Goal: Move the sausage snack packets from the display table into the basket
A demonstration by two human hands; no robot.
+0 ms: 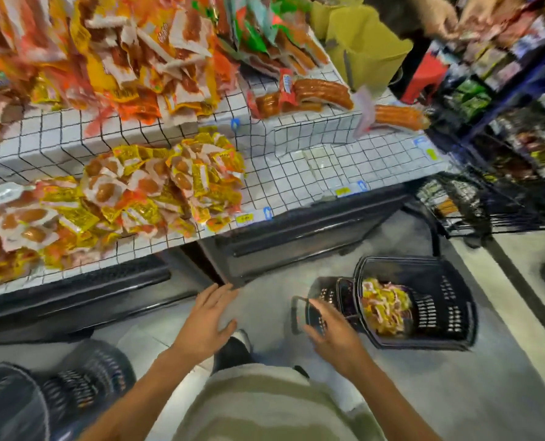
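A heap of yellow and white sausage snack packets [156, 189] lies on the lower tier of the grid-patterned display table [296, 173]. On the floor to the right stands a black basket [439, 281] that holds several of the same packets [385, 305]. My left hand [206, 323] hovers over the floor in front of the table with straight fingers and holds nothing. My right hand [331, 332] is spread low beside the basket's left end, near its handle, also with nothing in it.
Long sausage packs [309, 93] lie on the table's upper tier, with more mixed packets [112, 52] heaped at the back left. Another black basket [42, 399] stands at the bottom left. A dark shelf rack [503, 160] lines the right. Another person's hand [439, 20] reaches in at the top right.
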